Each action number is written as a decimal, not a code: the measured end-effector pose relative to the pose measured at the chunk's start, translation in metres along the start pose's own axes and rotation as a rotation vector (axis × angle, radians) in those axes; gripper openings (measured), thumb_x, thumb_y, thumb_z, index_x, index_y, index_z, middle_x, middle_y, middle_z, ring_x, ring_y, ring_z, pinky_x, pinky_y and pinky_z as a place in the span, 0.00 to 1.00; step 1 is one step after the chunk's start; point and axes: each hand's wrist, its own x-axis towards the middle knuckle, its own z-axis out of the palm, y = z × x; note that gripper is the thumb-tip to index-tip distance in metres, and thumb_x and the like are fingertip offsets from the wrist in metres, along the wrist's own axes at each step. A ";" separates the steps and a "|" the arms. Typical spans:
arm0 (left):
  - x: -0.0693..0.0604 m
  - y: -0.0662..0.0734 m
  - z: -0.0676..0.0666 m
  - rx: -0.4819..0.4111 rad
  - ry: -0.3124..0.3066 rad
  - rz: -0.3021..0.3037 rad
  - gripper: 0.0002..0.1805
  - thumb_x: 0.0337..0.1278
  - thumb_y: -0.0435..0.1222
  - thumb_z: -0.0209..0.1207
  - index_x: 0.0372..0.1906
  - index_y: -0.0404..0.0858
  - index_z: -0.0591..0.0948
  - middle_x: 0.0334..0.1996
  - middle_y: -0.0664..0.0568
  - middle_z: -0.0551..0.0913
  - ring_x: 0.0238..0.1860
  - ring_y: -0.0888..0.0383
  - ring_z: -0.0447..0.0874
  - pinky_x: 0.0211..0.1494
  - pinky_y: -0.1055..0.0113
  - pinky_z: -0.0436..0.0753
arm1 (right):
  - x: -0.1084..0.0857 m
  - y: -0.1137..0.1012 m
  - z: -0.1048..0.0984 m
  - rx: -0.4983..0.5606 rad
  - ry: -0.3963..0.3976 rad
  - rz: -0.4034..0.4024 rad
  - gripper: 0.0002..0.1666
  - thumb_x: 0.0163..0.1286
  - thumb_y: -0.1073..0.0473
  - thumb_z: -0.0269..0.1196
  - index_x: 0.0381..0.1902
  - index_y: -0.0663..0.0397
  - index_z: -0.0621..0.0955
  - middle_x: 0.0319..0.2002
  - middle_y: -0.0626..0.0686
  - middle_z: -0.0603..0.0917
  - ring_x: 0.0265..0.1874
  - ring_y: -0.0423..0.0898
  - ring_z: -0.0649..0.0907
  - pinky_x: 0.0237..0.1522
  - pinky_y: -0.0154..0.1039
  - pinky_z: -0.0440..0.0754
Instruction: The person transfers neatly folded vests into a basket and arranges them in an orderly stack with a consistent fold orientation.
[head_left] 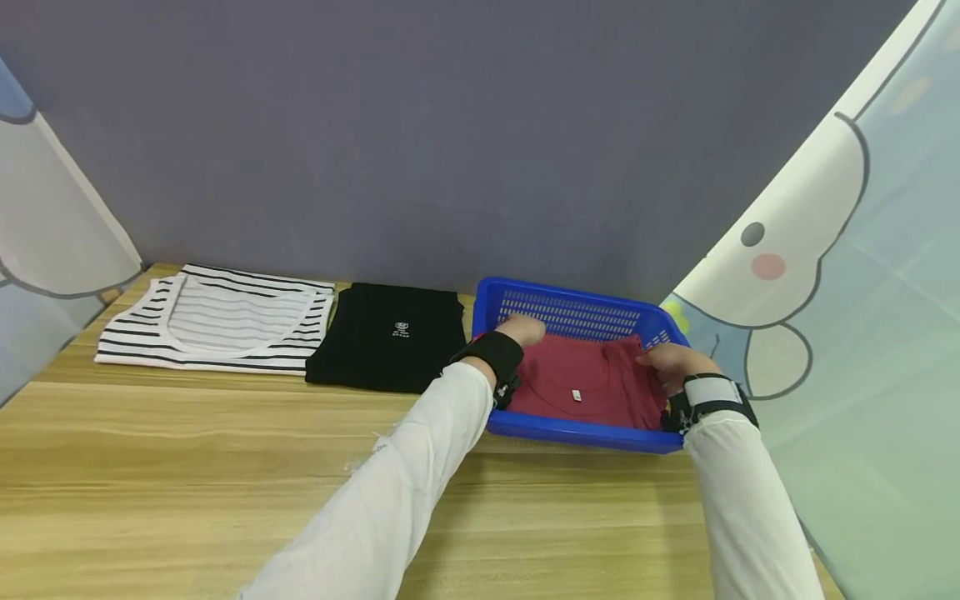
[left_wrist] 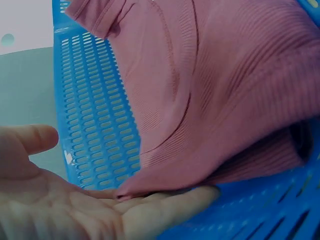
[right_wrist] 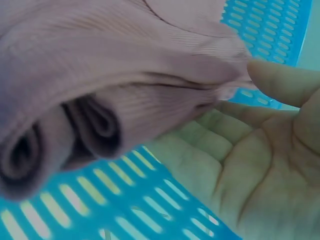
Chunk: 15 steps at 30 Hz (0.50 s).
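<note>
A folded red shirt (head_left: 570,375) with a small white label lies in a blue basket (head_left: 585,432). At the basket's left side my left hand (head_left: 522,330) reaches in; the left wrist view shows this hand (left_wrist: 100,210) palm up, fingers straight under the shirt's edge (left_wrist: 165,115), thumb apart from the cloth. On the right side, my right hand (head_left: 675,364) is at the shirt's bunched edge. In the right wrist view that hand (right_wrist: 250,155) pinches a corner of the shirt (right_wrist: 150,75) between thumb and fingers, other fingers stretched below the cloth.
Left of the basket, a folded black garment (head_left: 390,342) lies on the wooden table (head_left: 225,467), beside a folded white garment with black stripes (head_left: 232,321). A grey wall (head_left: 420,150) stands behind, and a cartoon-printed sheet (head_left: 862,333) hangs at the right.
</note>
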 end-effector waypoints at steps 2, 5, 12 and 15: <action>-0.051 0.000 -0.014 -0.146 0.038 0.028 0.31 0.70 0.44 0.35 0.75 0.42 0.51 0.76 0.45 0.41 0.75 0.48 0.38 0.74 0.51 0.51 | -0.002 -0.003 -0.001 -0.055 -0.003 0.001 0.30 0.76 0.60 0.35 0.66 0.80 0.52 0.66 0.77 0.55 0.66 0.70 0.62 0.62 0.59 0.69; -0.110 0.001 -0.032 -0.298 0.047 0.042 0.33 0.70 0.45 0.35 0.75 0.42 0.45 0.76 0.48 0.36 0.76 0.52 0.33 0.71 0.58 0.56 | -0.006 -0.009 -0.002 -0.131 0.039 0.012 0.32 0.76 0.59 0.38 0.67 0.81 0.51 0.67 0.78 0.52 0.66 0.72 0.60 0.60 0.59 0.71; -0.137 0.008 -0.049 -0.350 0.028 0.037 0.33 0.67 0.42 0.32 0.75 0.43 0.43 0.76 0.49 0.33 0.76 0.53 0.31 0.70 0.60 0.54 | -0.019 -0.018 -0.003 -0.259 0.079 0.007 0.36 0.76 0.56 0.38 0.67 0.82 0.46 0.66 0.80 0.51 0.64 0.73 0.61 0.59 0.58 0.73; -0.114 0.007 -0.049 -0.292 0.044 0.095 0.30 0.69 0.43 0.31 0.75 0.45 0.50 0.76 0.49 0.37 0.76 0.52 0.34 0.73 0.56 0.50 | -0.024 -0.020 -0.004 -0.300 0.090 -0.011 0.36 0.76 0.56 0.38 0.67 0.82 0.46 0.65 0.80 0.53 0.64 0.73 0.63 0.57 0.58 0.74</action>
